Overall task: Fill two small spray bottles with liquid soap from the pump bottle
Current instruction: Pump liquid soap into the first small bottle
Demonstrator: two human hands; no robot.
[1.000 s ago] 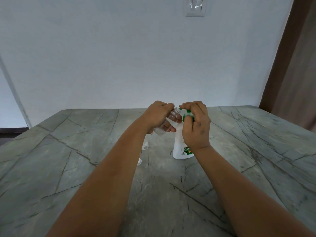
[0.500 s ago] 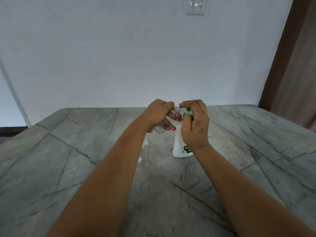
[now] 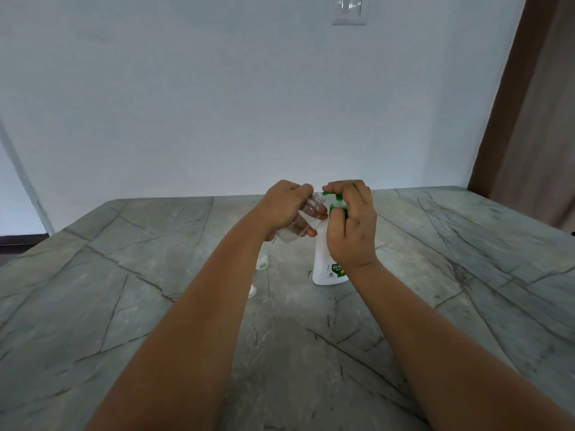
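Note:
A white pump bottle (image 3: 323, 265) with a green pump head (image 3: 334, 200) stands upright on the grey stone table (image 3: 124, 290). My right hand (image 3: 353, 225) is wrapped over the pump head, fingers on top of it. My left hand (image 3: 284, 209) holds a small clear spray bottle (image 3: 308, 209), tilted, its open threaded neck just under the green spout. Whether soap is flowing cannot be seen. A second small clear object (image 3: 263, 259) shows behind my left forearm, mostly hidden.
Another small clear piece (image 3: 252, 290) lies on the table beside my left forearm. A white wall stands behind the table with a switch plate (image 3: 350, 10) high up. A brown curtain (image 3: 529, 119) hangs at the right.
The green pump head has risen a little under my right hand, showing more of its stem. My left hand keeps the small bottle at the spout. The camera has tilted slightly.

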